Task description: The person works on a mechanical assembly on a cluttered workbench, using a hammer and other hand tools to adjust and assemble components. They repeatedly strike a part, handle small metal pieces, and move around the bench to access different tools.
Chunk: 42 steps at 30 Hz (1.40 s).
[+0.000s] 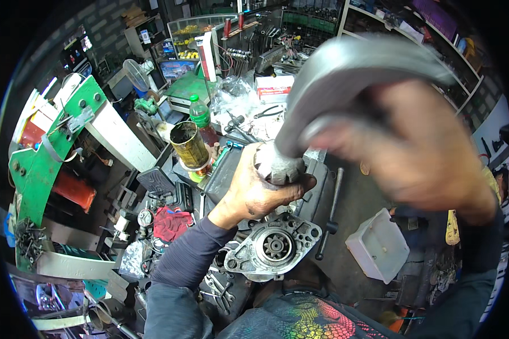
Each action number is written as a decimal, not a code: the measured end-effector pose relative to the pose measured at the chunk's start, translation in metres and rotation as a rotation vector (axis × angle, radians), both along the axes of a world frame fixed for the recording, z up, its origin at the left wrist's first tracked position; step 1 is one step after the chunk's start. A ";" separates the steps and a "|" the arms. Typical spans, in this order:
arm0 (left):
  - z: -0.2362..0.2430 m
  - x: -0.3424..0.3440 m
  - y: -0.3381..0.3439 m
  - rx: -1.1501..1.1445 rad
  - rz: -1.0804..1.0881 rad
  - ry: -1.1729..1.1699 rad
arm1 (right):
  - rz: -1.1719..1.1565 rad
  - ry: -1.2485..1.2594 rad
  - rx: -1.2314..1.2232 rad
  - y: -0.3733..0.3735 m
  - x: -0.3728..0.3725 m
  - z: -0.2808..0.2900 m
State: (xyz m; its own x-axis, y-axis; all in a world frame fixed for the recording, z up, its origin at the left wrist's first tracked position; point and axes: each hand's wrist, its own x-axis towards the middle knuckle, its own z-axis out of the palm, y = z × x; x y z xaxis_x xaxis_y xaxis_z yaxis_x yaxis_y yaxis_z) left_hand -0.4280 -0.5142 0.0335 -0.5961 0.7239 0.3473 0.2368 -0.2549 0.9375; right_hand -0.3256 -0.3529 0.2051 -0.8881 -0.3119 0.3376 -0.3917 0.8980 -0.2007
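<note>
My right hand, smeared by motion, is wrapped round a thick, curved grey metal tool of a kind I cannot make out. The tool's lower end overlaps a round, notched metal piece; whether they touch is unclear. My left hand is closed round that metal piece, thumb along its near side. Below, close to my body, sits a starter motor, its pinion gear facing up. Several spanners lie left of it.
Left of my hands stand a dirty yellow can and a green-capped bottle. A red rag lies near my left forearm. A long metal bar and a white plastic bin are at the right. A green metal frame rises far left.
</note>
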 end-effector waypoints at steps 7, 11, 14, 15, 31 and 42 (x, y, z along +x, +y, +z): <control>-0.005 -0.004 0.007 0.069 0.128 0.215 | -0.107 -0.141 -0.062 -0.004 -0.003 0.009; -0.008 0.003 0.009 0.120 0.091 -0.035 | -0.196 -0.243 -0.156 -0.011 -0.001 0.004; 0.008 0.009 0.005 -0.118 0.223 0.038 | -0.173 -0.163 -0.007 -0.012 0.002 0.008; 0.016 0.009 0.005 -0.127 0.194 -0.016 | -0.152 -0.180 -0.050 -0.011 0.004 0.009; 0.006 -0.004 0.007 0.000 0.081 0.106 | -0.098 -0.174 -0.103 0.007 0.012 0.007; 0.005 0.017 0.017 -0.091 0.368 0.180 | -0.073 -0.168 -0.161 0.010 -0.002 -0.003</control>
